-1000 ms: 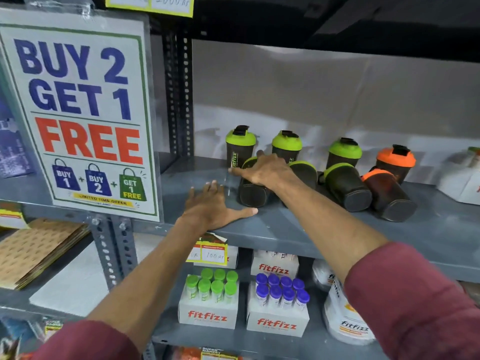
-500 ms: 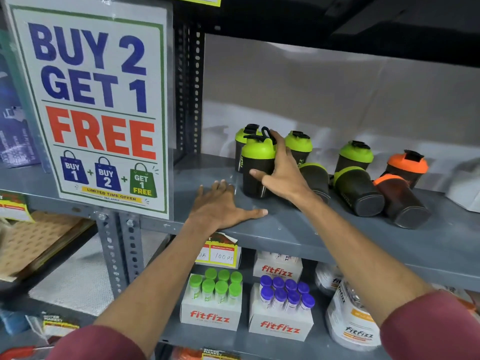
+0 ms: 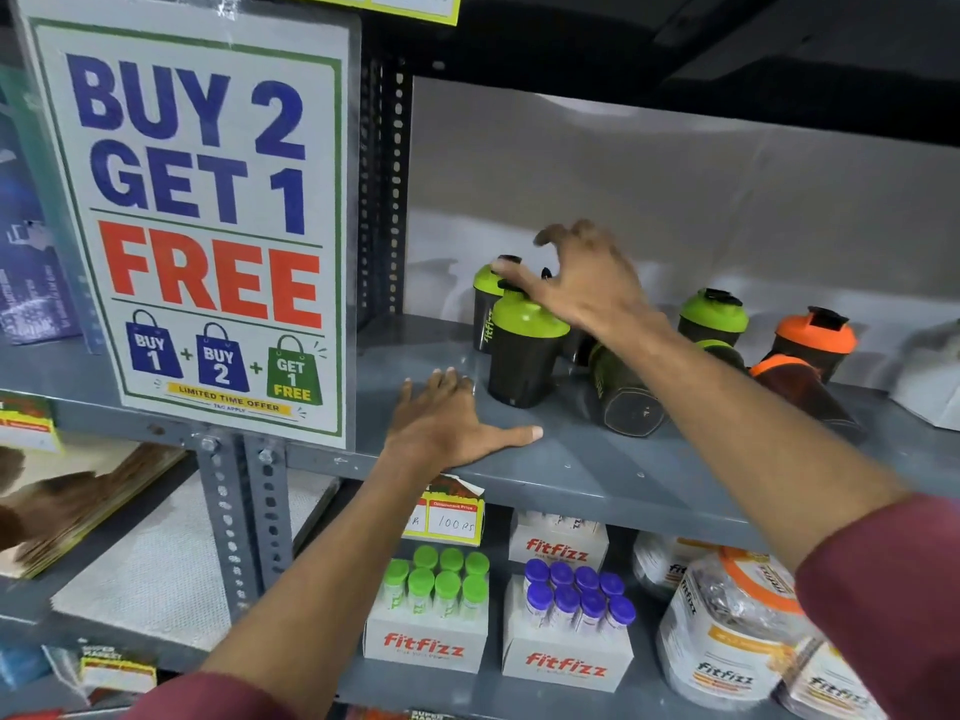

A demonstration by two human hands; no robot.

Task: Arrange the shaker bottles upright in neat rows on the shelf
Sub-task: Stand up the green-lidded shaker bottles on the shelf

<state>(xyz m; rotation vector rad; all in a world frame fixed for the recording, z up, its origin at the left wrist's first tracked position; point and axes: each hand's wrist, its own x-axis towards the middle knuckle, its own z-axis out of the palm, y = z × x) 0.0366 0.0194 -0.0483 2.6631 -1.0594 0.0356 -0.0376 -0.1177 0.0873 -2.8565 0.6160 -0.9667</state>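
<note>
Two green domed lids (image 3: 525, 317) cap dark tapered plastic shakers (image 3: 519, 368), upright.

The grey metal shelf (image 3: 597, 475) carries 4 upright shaker bottles: 3 green-lidded (image 3: 524, 350) and 1 orange-lidded (image 3: 815, 337). 2 more lie on their sides, 1 dark (image 3: 621, 397) and 1 orange-rimmed (image 3: 795, 387). The left hand (image 3: 447, 426) lies flat on its front edge.
</note>
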